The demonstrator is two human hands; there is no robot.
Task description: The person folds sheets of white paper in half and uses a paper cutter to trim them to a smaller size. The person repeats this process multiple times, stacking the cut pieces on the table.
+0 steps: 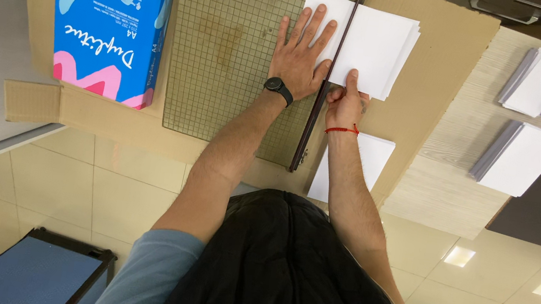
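Dark apron fabric (288,274) fills the foreground, with both forearms reaching over it to a gridded green paper trimmer board (228,54) on the cardboard-covered bench (438,63). A stack of white paper sheets (377,43) lies across the board's cutting edge, part under the left hand (302,54) and most overhanging to the right of the long dark cutting arm (325,86). That hand, with a black wristwatch (278,90), lies flat with fingers spread, pressing the sheets down. The right hand (346,103), wearing a red string bracelet (342,130), is curled in a closed grip at the near edge of the stack beside the cutting arm; whether it pinches the paper or the arm I cannot tell. Such a stack looks light and floppy, and the sheets would likely slide on one another, so firm flat pressure near the cut line seems the best hold. Another white stack (367,166) lies nearer the body, a blue wrapped paper ream (109,16) sits left, and more white stacks (537,112) rest right.
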